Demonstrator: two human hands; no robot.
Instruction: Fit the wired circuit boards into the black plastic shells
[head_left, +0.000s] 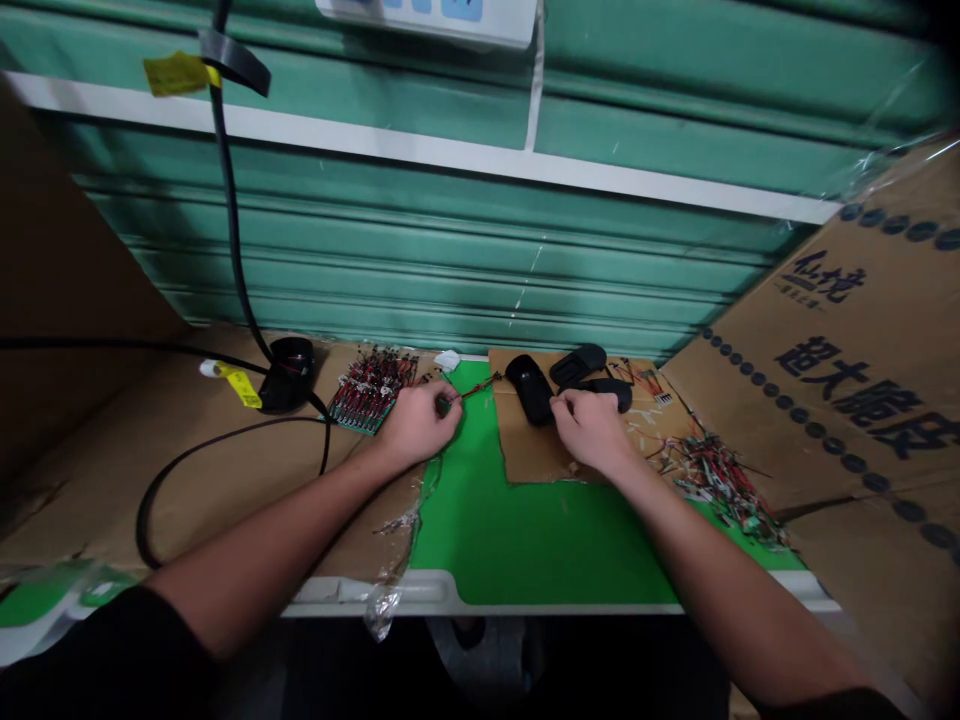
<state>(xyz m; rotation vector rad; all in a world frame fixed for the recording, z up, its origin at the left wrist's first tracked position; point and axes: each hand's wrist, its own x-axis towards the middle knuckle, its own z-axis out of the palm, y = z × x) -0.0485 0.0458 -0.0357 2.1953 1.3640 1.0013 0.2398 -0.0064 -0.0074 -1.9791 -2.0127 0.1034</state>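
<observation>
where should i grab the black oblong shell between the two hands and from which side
Probably pinch it by the long edges across its middle, coming from the near side, where the right hand is. The black oblong shell lies on the cardboard sheet, its length running away from the person; other black pieces sit to its right, so the near end looks freer.

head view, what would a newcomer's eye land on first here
The ribbed green wall across the back probably comes first, then the carton at right with large dark Chinese characters. Below, the left hand pinches a red-wired piece just right of clustered circuit boards, and the right hand is by black plastic shells.
</observation>
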